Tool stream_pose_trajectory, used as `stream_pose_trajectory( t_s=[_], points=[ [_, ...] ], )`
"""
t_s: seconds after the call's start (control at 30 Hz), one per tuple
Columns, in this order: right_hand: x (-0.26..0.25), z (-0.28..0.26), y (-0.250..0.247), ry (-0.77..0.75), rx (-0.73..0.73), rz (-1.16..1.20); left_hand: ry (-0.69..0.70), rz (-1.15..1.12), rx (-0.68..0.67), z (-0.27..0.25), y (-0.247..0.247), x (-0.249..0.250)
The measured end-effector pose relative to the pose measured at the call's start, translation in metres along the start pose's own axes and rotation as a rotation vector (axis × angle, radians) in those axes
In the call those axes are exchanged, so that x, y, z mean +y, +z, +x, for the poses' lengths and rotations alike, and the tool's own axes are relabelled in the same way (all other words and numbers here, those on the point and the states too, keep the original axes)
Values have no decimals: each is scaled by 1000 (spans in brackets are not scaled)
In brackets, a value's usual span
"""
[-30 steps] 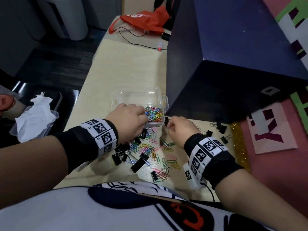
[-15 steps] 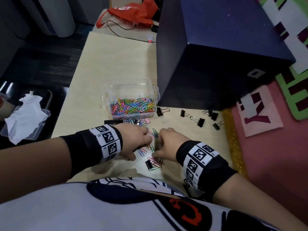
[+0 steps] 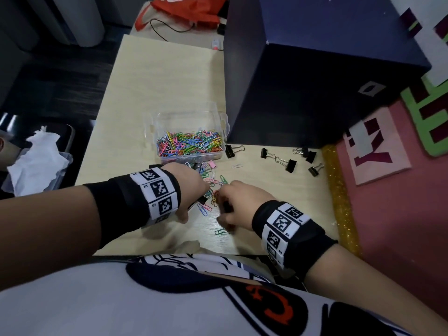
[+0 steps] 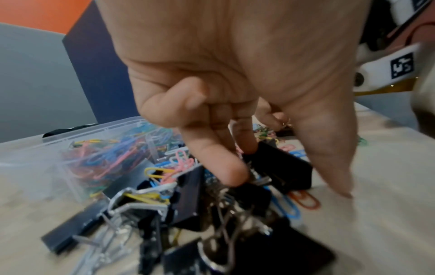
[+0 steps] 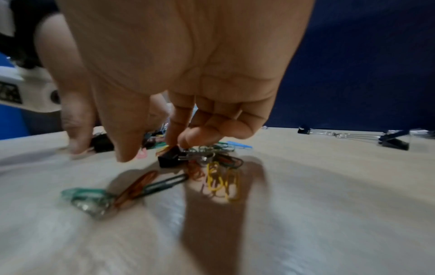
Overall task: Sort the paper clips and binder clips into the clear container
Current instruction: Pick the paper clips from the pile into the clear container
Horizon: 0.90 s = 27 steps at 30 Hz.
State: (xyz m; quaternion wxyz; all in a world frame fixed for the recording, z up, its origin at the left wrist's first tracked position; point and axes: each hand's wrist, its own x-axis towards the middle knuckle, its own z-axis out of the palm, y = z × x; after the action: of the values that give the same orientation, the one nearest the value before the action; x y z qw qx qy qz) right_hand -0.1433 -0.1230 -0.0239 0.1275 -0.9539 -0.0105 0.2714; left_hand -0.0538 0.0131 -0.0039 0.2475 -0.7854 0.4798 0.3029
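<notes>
The clear container [image 3: 191, 132] sits mid-bench beside a dark blue box [image 3: 315, 81], already heaped with coloured paper clips [image 3: 190, 144]. Loose paper clips [image 3: 213, 180] and a pile of binder clips [image 4: 212, 201] lie just in front of it; more binder clips [image 3: 291, 158] lie to the right, so I judge the sorting about half done. The left hand [image 3: 189, 187] curls its fingers [image 4: 223, 167] down onto the black pile. The right hand [image 3: 240, 202] pinches a small binder clip [image 5: 172, 156] tangled with paper clips.

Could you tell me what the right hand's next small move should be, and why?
Probably lift the small black binder clip clear: the right hand pinches at it, but loose paper clips tangle around its handles.
</notes>
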Motion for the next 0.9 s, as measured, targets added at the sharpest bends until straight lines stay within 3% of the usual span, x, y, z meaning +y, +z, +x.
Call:
stream_pose_trajectory(
  t_s=[0.13,0.27,0.5,0.7,0.9],
  points=[
    [-4,4,6,-43,-25,-93,-12,1,37,-2,2,4],
    [-1,5,6,-17,44,-108,-19,0,102,-4,-1,5],
    [10,3,4,-1,81,-111,-41,-26,107,-3,-11,4],
    [26,1,2,76,237,246,-54,-93,166,0,-29,-1],
    [57,-4,-3,361,391,513,4,-226,269,14,-52,2]
  ],
)
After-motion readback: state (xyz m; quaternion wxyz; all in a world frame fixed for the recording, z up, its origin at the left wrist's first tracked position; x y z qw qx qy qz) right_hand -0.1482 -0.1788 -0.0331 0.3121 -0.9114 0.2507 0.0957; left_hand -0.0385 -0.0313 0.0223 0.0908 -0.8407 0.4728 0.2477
